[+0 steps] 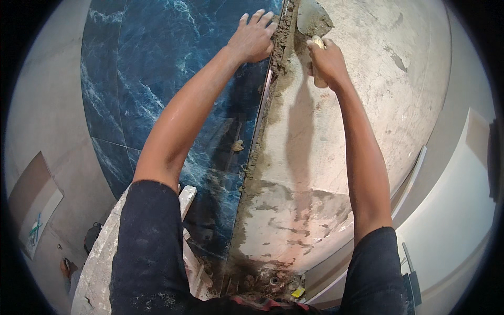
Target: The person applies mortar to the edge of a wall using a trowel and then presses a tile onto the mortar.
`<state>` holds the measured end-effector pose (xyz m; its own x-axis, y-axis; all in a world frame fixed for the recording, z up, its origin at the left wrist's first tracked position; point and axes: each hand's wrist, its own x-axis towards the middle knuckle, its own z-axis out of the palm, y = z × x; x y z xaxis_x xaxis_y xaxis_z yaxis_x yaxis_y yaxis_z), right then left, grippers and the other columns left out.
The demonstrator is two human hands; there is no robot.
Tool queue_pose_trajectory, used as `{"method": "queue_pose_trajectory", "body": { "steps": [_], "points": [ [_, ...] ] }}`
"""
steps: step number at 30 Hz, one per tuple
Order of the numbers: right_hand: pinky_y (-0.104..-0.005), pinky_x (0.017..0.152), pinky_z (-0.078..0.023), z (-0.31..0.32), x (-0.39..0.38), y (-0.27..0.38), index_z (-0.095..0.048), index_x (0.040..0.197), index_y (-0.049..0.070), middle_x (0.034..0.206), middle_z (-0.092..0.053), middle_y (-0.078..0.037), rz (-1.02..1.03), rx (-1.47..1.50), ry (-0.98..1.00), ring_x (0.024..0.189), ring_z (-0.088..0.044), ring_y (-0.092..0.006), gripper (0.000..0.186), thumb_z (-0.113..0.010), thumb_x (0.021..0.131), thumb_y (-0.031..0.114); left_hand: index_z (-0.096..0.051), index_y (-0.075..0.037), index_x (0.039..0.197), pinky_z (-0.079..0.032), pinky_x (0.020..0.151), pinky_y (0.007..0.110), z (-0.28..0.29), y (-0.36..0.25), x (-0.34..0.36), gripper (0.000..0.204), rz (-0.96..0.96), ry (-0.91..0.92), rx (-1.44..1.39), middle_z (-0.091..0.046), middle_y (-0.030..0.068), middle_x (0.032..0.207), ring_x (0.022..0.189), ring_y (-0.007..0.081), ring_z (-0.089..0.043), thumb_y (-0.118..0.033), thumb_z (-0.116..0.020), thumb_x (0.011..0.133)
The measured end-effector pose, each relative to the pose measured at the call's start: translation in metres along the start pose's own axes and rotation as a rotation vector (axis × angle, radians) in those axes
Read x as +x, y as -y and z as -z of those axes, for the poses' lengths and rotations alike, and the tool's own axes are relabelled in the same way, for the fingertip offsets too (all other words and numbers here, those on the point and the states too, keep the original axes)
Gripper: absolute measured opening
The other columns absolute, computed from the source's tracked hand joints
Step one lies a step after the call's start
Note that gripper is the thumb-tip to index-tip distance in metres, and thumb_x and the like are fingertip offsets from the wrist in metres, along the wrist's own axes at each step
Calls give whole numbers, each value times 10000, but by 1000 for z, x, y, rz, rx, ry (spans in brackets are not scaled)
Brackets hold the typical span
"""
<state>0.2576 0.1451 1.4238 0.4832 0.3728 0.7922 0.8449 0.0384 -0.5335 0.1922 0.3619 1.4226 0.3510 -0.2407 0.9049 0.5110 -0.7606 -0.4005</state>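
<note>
My left hand (253, 39) rests with fingers spread on the dark blue, white-veined marble-look tiles (173, 58), close to their right edge. In my right hand (332, 65) is a trowel (313, 20), gripped by its pale handle, its metal blade pointing away from me. Grey-brown mortar clings to part of the blade. Between the tiles and the bare, pale plastered surface (388, 58) runs a rough strip of wet mortar (284, 37). The trowel is just right of this strip. Lower down the seam, a thin pale edge strip (266, 86) shows.
A small lump of mortar (238, 145) is stuck on the tiles. Splattered wooden boards (100, 262) stand at the lower left. Dark debris and a small yellow item (298, 292) lie at the bottom. A pale panel (451, 226) is at the right, and part of a person (66, 269) shows far lower left.
</note>
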Motion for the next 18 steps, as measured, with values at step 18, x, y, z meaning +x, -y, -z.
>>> {"method": "queue_pose_trajectory", "body": {
  "steps": [18],
  "points": [
    [-481,1007,-493,-36,48,-9,-551,1251,-98,1167,-649,-343,77,-422,-137,1143,-627,-464,534,-619,906,305,-572,-31,1340,-425,1085,487,-15,45,63,444,-58,-392,29,-554,173,1392,1354,344,-478,-206,-629,936]
  ]
}}
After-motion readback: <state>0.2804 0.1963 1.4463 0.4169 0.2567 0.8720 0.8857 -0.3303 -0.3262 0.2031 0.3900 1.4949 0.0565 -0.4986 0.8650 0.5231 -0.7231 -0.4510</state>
